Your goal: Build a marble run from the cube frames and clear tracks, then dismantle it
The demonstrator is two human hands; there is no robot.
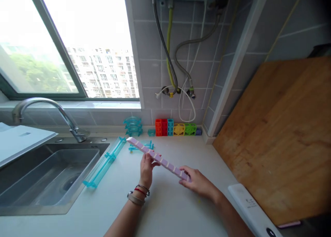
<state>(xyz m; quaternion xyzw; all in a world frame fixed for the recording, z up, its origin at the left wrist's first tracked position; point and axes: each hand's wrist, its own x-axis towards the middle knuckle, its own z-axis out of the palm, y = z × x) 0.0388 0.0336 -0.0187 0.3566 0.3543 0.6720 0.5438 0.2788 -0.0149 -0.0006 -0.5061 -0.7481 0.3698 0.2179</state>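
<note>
A long lilac strip with pale cross lines [167, 165] is held above the counter, slanting from upper left to lower right. At its lower right end, my right hand [196, 182] pinches it between thumb and fingers. My left hand [147, 168] grips the strip near its middle from below, with part of the fingers hidden behind it. Beyond the strip's far end lies a small clear turquoise plastic piece [148, 145], partly covered by the strip. To the left, a long clear turquoise plastic track [104, 163] rests along the sink's edge.
Against the wall stand red blocks [161, 127], a blue block [170, 127], yellow blocks [179, 129] and green blocks [190, 129]. Curved turquoise pieces [133, 126] are stacked beside them. The sink [77, 195] is left; a wooden board [279, 140] and white device [252, 209] are right.
</note>
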